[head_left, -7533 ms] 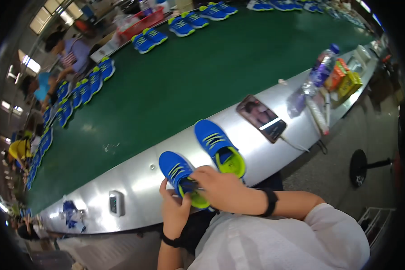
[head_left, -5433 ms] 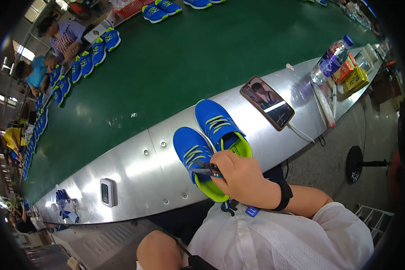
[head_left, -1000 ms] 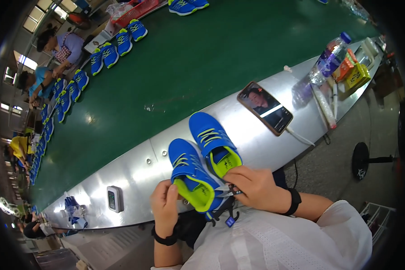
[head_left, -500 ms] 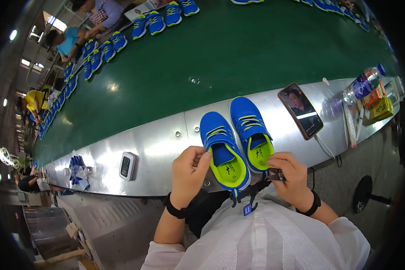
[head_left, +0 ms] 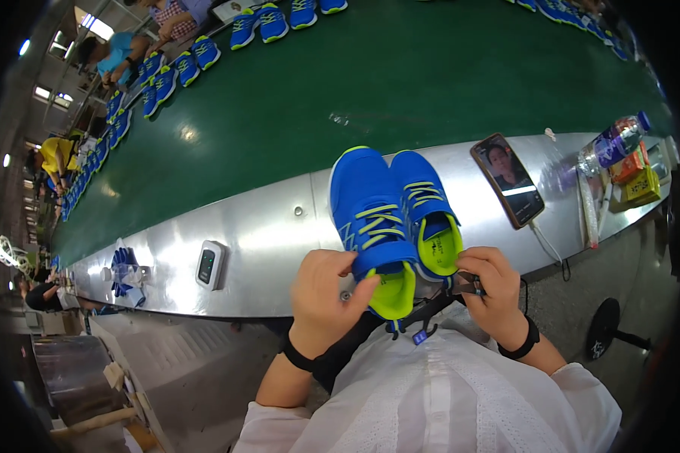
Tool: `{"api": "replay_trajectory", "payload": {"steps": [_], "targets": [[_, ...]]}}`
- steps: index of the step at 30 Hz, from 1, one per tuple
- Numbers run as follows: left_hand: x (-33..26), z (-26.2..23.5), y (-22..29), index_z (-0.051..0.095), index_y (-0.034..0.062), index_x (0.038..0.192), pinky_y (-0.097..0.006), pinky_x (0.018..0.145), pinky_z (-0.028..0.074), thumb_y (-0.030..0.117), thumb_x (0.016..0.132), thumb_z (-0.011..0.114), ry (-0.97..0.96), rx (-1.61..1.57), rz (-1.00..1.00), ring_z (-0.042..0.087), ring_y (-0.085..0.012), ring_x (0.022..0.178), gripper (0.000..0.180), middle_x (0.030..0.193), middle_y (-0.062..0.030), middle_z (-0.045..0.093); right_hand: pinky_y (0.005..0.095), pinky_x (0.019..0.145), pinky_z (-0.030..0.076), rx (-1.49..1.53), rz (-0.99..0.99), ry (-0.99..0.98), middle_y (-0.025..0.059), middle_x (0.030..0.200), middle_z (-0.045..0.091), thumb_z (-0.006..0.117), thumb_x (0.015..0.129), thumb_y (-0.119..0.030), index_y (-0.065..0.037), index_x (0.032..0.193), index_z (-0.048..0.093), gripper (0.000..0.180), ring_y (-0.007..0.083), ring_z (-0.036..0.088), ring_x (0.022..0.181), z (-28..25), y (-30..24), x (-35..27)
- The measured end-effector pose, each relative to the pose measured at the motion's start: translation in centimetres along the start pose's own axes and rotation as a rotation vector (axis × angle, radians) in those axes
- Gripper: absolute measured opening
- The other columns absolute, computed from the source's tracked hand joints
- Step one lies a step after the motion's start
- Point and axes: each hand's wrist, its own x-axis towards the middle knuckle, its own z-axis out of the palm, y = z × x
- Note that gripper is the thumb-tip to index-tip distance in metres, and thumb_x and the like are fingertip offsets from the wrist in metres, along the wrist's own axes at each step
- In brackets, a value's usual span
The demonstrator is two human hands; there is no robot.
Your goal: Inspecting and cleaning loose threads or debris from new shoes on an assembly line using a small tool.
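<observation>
Two blue sneakers with lime-green linings and laces lie side by side in front of me, toes pointing away. My left hand is closed on the side and collar of the left sneaker, which is lifted nearer to me than its mate. The right sneaker rests on the metal table edge. Beside its heel, my right hand pinches a small dark tool that resembles thread snips. Black plastic hooks with a small blue tag hang behind the heels. The fingertips inside the left shoe's collar are partly hidden.
A green conveyor belt runs beyond the metal ledge. On the ledge are a phone with a cable, a bottle, yellow packets, a white device and blue gloves. Co-workers and rows of sneakers line the far side.
The left sneaker has come up toward me with its toe raised, and my left hand has taken firmer hold of its collar. My right hand stays by the right heel with the tool.
</observation>
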Motion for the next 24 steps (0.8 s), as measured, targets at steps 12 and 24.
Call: {"api": "replay_trajectory", "payload": {"steps": [12,24], "targets": [[-3.5,0.8,-2.1,0.048,-0.004,0.129,-0.026,0.073,0.053,-0.002,0.088,0.061,-0.14,-0.481,-0.667,0.064,-0.0152,0.087,0.043,0.102,-0.0127,0.064,0.0283,0.061,0.053,-0.003,0.087,0.005,0.0086,0.102,0.064,0.074,0.068,0.001,-0.004,0.101,0.064,0.034,0.0202,0.066,0.07,-0.4,1.3,-0.8],[-4.5,2.3,-0.4,0.034,-0.0037,0.143,-0.031,0.086,0.052,0.005,0.088,0.065,-0.2,-0.727,-0.85,0.059,-0.0198,0.108,0.063,0.131,-0.0182,0.05,0.0377,0.093,0.046,0.261,0.412,-0.005,0.0214,0.116,0.058,0.063,0.091,-0.02,0.004,0.121,0.053,0.04,0.0331,0.059,0.109,2.6,2.5,1.0]]}}
